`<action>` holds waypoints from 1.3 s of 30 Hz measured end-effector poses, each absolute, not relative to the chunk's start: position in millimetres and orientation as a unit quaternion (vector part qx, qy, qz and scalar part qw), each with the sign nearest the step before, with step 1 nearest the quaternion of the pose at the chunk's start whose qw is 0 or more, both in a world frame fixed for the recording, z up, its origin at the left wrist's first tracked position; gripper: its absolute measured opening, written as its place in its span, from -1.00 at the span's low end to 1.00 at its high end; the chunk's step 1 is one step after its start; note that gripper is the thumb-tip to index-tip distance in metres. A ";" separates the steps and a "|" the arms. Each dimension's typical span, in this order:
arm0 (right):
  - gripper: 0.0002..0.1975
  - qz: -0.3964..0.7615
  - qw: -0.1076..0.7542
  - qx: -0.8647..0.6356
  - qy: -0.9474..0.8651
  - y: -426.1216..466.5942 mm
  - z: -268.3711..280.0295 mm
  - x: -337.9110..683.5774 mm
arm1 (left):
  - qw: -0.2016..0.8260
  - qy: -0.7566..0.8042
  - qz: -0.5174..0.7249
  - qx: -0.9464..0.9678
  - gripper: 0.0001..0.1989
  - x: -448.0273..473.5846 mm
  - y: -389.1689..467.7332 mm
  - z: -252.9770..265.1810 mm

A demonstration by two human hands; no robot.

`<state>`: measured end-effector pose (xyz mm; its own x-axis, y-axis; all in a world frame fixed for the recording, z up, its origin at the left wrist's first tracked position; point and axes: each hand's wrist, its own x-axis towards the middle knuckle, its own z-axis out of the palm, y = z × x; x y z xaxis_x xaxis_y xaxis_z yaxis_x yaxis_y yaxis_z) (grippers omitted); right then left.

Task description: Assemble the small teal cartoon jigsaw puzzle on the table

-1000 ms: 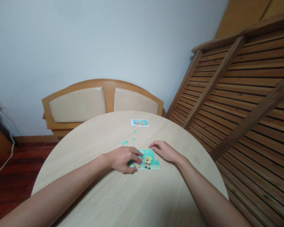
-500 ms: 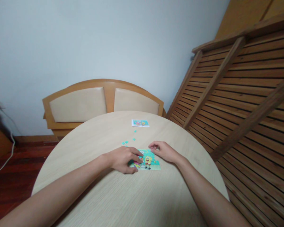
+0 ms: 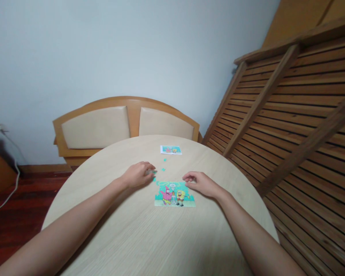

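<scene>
A mostly joined jigsaw puzzle point(image 3: 172, 193) lies flat on the table, showing a pink, a pale and a yellow cartoon figure on turquoise. Its upper edge looks uneven. Beyond its upper left corner, my left hand point(image 3: 138, 174) hovers low with thumb and fingers apart, its fingertips at small turquoise puzzle pieces point(image 3: 154, 179). My right hand point(image 3: 200, 184) rests at the upper right corner of the puzzle, fingers curled towards the thumb in a loose pinch. Whatever may be between those fingertips is hidden or too small to make out.
Two loose turquoise pieces point(image 3: 163, 169) lie farther back. Behind them is a small picture card point(image 3: 171, 150) with the same figures. The round wooden table point(image 3: 126, 234) stands before a padded headboard point(image 3: 96, 128). Slatted wood panels point(image 3: 293, 115) lean along the right side.
My left hand has moved off the puzzle, up and to the left, to the small loose pieces, uncovering the pink figure. My right hand has hardly moved.
</scene>
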<state>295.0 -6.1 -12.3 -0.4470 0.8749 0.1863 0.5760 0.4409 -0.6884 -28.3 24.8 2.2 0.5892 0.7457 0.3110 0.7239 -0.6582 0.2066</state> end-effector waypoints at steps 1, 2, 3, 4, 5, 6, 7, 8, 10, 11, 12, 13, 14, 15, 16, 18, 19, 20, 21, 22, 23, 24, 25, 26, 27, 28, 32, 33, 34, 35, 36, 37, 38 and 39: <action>-0.77 0.277 0.270 -0.450 -0.805 -5.5 -13.2 295.3 | 0.034 0.425 0.177 0.887 -0.67 -32.5 28.2 1.6; -0.77 0.277 0.269 -0.450 -0.805 -5.0 -14.0 295.5 | 0.046 0.437 0.163 0.883 -0.66 -35.9 30.8 1.5; -0.77 0.277 0.269 -0.451 -0.805 -4.6 -14.7 295.6 | 0.060 0.442 0.148 0.883 -0.66 -38.4 32.6 1.6; -0.77 0.275 0.269 -0.452 -0.805 -4.2 -15.1 295.7 | 0.074 0.442 0.135 0.884 -0.66 -39.9 33.7 1.8; -0.77 0.273 0.269 -0.453 -0.805 -4.0 -15.3 295.8 | 0.084 0.439 0.127 0.886 -0.67 -40.6 34.5 1.7; -0.77 0.271 0.269 -0.453 -0.806 -3.9 -15.3 295.9 | 0.089 0.433 0.123 0.888 -0.67 -40.6 35.0 1.3; -0.76 0.269 0.268 -0.453 -0.806 -3.9 -15.1 295.9 | 0.088 0.427 0.124 0.891 -0.67 -40.2 35.4 0.5; -0.76 0.267 0.267 -0.454 -0.807 -3.9 -15.0 295.9 | 0.084 0.423 0.125 0.893 -0.68 -39.5 35.9 -0.6; -0.77 0.266 0.266 -0.456 -0.807 -3.9 -14.8 295.9 | 0.075 0.427 0.127 0.892 -0.70 -37.8 37.3 -3.3; -0.77 0.266 0.265 -0.456 -0.807 -3.9 -14.8 295.9 | 0.074 0.434 0.125 0.889 -0.72 -37.1 38.1 -4.5; -0.77 0.265 0.265 -0.456 -0.807 -3.9 -14.9 295.9 | 0.077 0.443 0.122 0.885 -0.73 -36.6 38.9 -5.2; -0.77 0.264 0.265 -0.456 -0.808 -3.8 -15.1 295.9 | 0.082 0.451 0.119 0.881 -0.74 -36.4 39.5 -5.3; -0.77 0.263 0.265 -0.455 -0.808 -3.9 -15.1 295.9 | 0.090 0.456 0.115 0.878 -0.75 -36.5 39.8 -4.9; -0.77 0.261 0.264 -0.455 -0.809 -4.1 -15.1 295.8 | 0.100 0.457 0.110 0.877 -0.76 -36.8 39.8 -4.0; -0.77 0.260 0.264 -0.454 -0.810 -4.4 -14.9 295.7 | 0.113 0.452 0.105 0.878 -0.78 -37.4 39.6 -2.7; -0.77 0.258 0.264 -0.454 -0.811 -5.4 -14.1 295.1 | 0.140 0.433 0.098 0.885 -0.81 -39.0 38.5 0.0; -0.77 0.258 0.264 -0.454 -0.811 -6.0 -13.6 294.8 | 0.153 0.424 0.098 0.887 -0.81 -39.9 37.8 1.0; -0.77 0.258 0.264 -0.454 -0.811 -6.6 -13.1 294.4 | 0.167 0.418 0.102 0.887 -0.81 -40.6 37.1 1.7; -0.77 0.258 0.265 -0.454 -0.811 -7.2 -12.7 294.0 | 0.181 0.416 0.108 0.885 -0.80 -41.1 36.4 1.9; -0.77 0.257 0.266 -0.454 -0.811 -7.8 -12.4 293.7 | 0.193 0.417 0.114 0.881 -0.79 -41.4 35.9 1.8; -0.77 0.258 0.266 -0.453 -0.811 -8.2 -12.2 293.5 | 0.206 0.419 0.119 0.876 -0.78 -41.5 35.4 1.5; -0.77 0.258 0.266 -0.452 -0.811 -8.5 -12.1 293.5 | 0.216 0.420 0.123 0.873 -0.78 -41.3 35.0 1.1; -0.77 0.259 0.266 -0.452 -0.811 -8.6 -12.1 293.5 | 0.224 0.422 0.126 0.869 -0.78 -41.0 34.7 0.7; -0.77 0.259 0.264 -0.453 -0.811 -8.6 -12.1 293.7 | 0.230 0.423 0.129 0.867 -0.78 -40.4 34.4 0.3; -0.76 0.258 0.263 -0.454 -0.811 -8.5 -12.0 293.9 | 0.236 0.423 0.134 0.864 -0.79 -39.6 34.2 0.0; -0.76 0.255 0.262 -0.456 -0.811 -8.3 -11.9 294.1 | 0.242 0.423 0.141 0.862 -0.79 -38.4 34.0 -0.3; -0.78 0.233 0.266 -0.457 -0.816 -9.1 -9.8 290.5 | 0.295 0.406 0.199 0.842 -0.79 -27.6 31.8 -2.9; -0.79 0.229 0.268 -0.454 -0.818 -10.2 -8.6 287.6 | 0.314 0.399 0.216 0.834 -0.79 -22.9 30.3 -4.1; -0.79 0.225 0.270 -0.450 -0.821 -11.8 -7.2 283.6 | 0.331 0.392 0.232 0.826 -0.79 -17.6 28.2 -5.3; -0.79 0.223 0.272 -0.444 -0.824 -13.9 -5.6 278.6 | 0.344 0.386 0.245 0.820 -0.79 -11.8 25.3 -6.7; -0.79 0.222 0.279 -0.439 -0.825 -16.4 -3.8 272.8 | 0.355 0.378 0.258 0.815 -0.79 -5.7 21.9 -8.1; -0.78 0.223 0.283 -0.432 -0.827 -19.3 -2.0 266.7 | 0.362 0.370 0.270 0.812 -0.79 0.4 17.9 -9.5; -0.76 0.227 0.288 -0.424 -0.828 -22.3 -0.4 260.5 | 0.366 0.362 0.283 0.809 -0.80 6.3 13.7 -10.9; -0.74 0.233 0.294 -0.417 -0.828 -25.3 1.1 254.6 | 0.369 0.356 0.297 0.806 -0.81 11.7 9.4 -12.1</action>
<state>254.6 -25.3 1.1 -0.4800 0.8271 0.2924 0.5536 0.5441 -0.6305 11.7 9.4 -12.1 0.5706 0.7926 0.2148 0.3545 -0.4736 0.8062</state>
